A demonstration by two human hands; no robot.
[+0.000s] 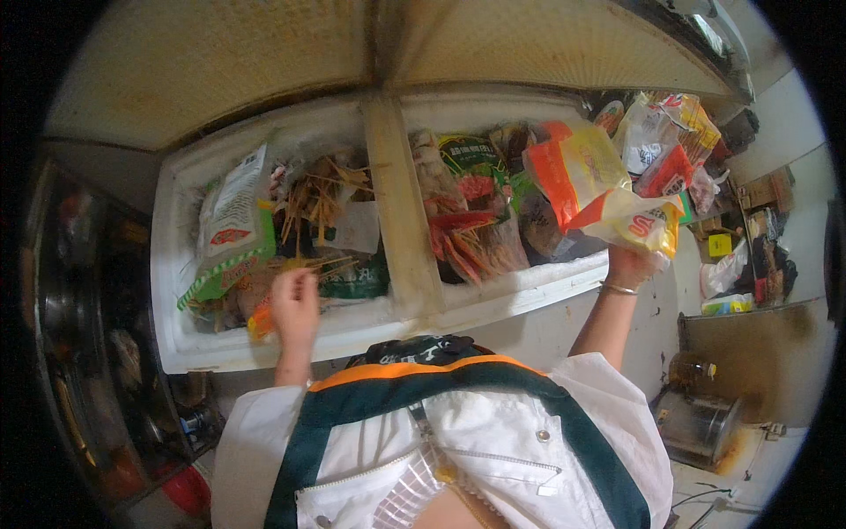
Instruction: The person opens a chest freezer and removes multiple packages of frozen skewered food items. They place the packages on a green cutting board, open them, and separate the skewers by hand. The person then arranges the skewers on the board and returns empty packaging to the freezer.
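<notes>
A chest freezer stands before me with its two compartments in view, parted by a divider. My left hand is over the front of the left compartment, its fingers curled near thin wooden skewers; blur hides whether it grips any. Beside it lie an orange packet and a white and green printed bag. My right hand, a bangle at its wrist, holds up a clear, orange and yellow plastic bag at the right end of the freezer. Under that bag, in the right compartment, are packets of frozen food.
More plastic food bags are heaped beyond the freezer's right end. Shelves with a yellow box stand farther right. A metal canister is at the lower right. A dark rack borders the left, with a red basin below.
</notes>
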